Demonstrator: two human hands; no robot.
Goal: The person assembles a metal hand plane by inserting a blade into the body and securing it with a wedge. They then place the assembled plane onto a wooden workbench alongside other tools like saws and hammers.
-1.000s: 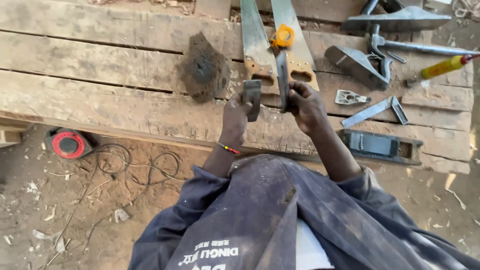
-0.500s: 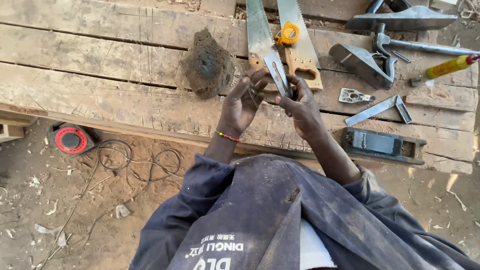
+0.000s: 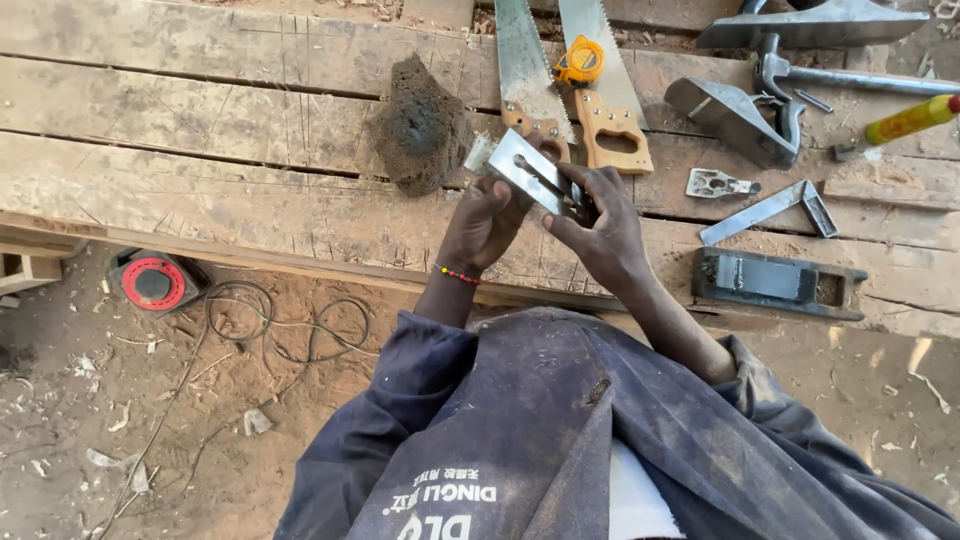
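Both my hands hold a flat steel plane blade [image 3: 520,166] with a slot down its middle, tilted above the wooden workbench [image 3: 250,170]. My left hand [image 3: 483,225] grips its lower left side. Fingers of my right hand [image 3: 600,225] pinch its right end. Just beyond the blade lie two handsaws [image 3: 527,70] with wooden handles, and a yellow tape measure [image 3: 579,62] rests on them. A dark rough lump [image 3: 420,125] sits on the bench left of my hands.
On the bench's right side lie a plane body [image 3: 775,280], a metal square [image 3: 770,210], a small metal clip [image 3: 715,183], another metal plane [image 3: 740,115] and a yellow-handled tool [image 3: 905,120]. A red round device [image 3: 152,282] with a cable lies on the dirt floor.
My hands have brought the two metal pieces together and lifted the blade higher, turning its flat face up. The view has shifted slightly.
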